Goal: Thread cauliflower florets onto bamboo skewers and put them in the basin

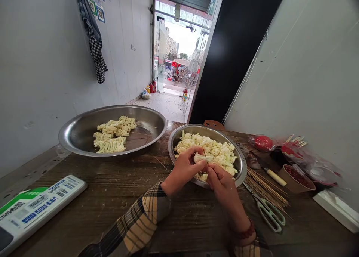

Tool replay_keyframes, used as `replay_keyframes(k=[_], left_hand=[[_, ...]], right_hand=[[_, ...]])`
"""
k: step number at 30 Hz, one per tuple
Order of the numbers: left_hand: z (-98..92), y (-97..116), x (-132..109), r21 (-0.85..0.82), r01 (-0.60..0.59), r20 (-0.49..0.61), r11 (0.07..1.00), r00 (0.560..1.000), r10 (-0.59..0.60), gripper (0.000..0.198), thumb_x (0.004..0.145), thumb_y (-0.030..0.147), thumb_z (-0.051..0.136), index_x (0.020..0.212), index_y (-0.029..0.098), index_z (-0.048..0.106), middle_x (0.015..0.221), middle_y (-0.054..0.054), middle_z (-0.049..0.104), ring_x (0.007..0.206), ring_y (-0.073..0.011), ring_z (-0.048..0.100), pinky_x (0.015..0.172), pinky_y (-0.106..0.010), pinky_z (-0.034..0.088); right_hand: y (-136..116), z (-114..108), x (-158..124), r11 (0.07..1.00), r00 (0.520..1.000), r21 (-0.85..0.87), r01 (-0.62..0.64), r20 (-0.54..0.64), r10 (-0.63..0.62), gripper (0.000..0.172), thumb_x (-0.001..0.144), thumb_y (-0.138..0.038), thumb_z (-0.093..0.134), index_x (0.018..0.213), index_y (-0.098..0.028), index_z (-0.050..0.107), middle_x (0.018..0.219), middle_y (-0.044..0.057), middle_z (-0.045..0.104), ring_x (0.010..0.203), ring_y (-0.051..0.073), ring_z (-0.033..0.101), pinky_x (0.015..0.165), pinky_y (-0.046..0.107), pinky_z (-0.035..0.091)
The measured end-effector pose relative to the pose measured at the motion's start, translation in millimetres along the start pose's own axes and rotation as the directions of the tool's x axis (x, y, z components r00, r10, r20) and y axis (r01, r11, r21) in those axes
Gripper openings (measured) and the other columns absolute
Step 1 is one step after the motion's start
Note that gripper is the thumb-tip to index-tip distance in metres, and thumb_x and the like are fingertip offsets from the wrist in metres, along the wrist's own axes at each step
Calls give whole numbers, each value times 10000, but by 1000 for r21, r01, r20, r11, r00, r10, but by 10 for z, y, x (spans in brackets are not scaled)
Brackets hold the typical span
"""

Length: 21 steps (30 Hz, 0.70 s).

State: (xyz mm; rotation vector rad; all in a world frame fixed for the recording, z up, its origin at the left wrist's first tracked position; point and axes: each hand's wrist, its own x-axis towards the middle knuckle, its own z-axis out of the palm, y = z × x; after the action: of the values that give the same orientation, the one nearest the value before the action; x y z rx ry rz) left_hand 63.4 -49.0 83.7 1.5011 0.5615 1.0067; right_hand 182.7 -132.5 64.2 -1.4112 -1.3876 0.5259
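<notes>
My left hand (183, 167) is closed around a white cauliflower floret (202, 158) over the near rim of a steel bowl (241, 167) heaped with loose florets. My right hand (220, 178) pinches a thin bamboo skewer (204, 151) whose tip pokes up through the floret. Both hands meet at the floret. A wide steel basin (81, 132) at the left holds several skewered cauliflower pieces (113, 134) laid flat.
A bundle of bamboo skewers (266, 188) and green-handled scissors (269, 210) lie right of the bowl. Further right are a paper cup of red sauce (295, 178), plastic bags and a knife. A printed box (33, 208) lies at the near left. All rest on a dark wooden table (112, 189).
</notes>
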Motion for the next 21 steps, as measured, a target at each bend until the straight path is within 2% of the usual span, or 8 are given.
replay_keyframes(k=[2,4,6,10,13,16,21], left_hand=[[-8,30,-7,-16,36,31,999,999,-36,248,700,246,639,925,146,605,837,-21,602,655,-114,546,607,-245,471],[-21,44,-10,-47,67,53,997,996,-65,231,724,278,630,906,137,615,734,-6,582,613,-110,531,583,-240,454],[-42,34,-5,-62,62,59,996,997,-59,204,733,291,634,864,136,620,675,6,559,590,-103,510,563,-227,429],[-86,-36,21,-62,22,-33,998,999,-24,186,740,298,645,851,149,634,738,2,579,595,-83,481,554,-207,402],[-90,-94,40,-105,-5,-110,994,994,-6,180,753,312,641,846,158,637,781,-1,595,649,-86,485,569,-194,399],[-68,-132,47,-114,-18,-124,993,992,4,182,761,335,638,824,164,627,810,2,601,647,-83,474,554,-190,386],[-42,-142,43,-38,-40,-128,998,991,35,147,773,313,623,792,169,601,752,23,576,628,-78,448,567,-194,364]], right_hand=[[7,2,-6,1000,1000,-4,14,-2,-14,318,938,-383,403,772,-172,574,544,-43,431,501,104,396,481,228,314],[6,1,-13,1000,1000,-14,23,-2,-23,318,932,-384,413,780,-171,594,554,-35,450,515,110,414,482,228,320],[0,-1,-20,1000,1000,-22,19,-2,-19,307,915,-391,445,808,-166,626,563,-28,476,524,114,433,488,228,333],[6,2,-34,1000,999,5,-30,-13,31,315,893,-406,485,941,-158,672,582,-18,533,523,122,473,506,236,383],[24,12,-37,1000,999,7,-31,-40,31,324,892,-408,489,962,-162,688,578,-9,551,557,142,518,531,247,423],[15,24,-39,1000,999,-20,-9,-46,8,320,899,-396,484,958,-168,700,568,-5,558,607,163,560,578,262,457],[-50,43,-52,994,993,-94,60,-98,-70,287,911,-345,469,927,-174,699,704,25,639,688,169,599,653,271,469]])
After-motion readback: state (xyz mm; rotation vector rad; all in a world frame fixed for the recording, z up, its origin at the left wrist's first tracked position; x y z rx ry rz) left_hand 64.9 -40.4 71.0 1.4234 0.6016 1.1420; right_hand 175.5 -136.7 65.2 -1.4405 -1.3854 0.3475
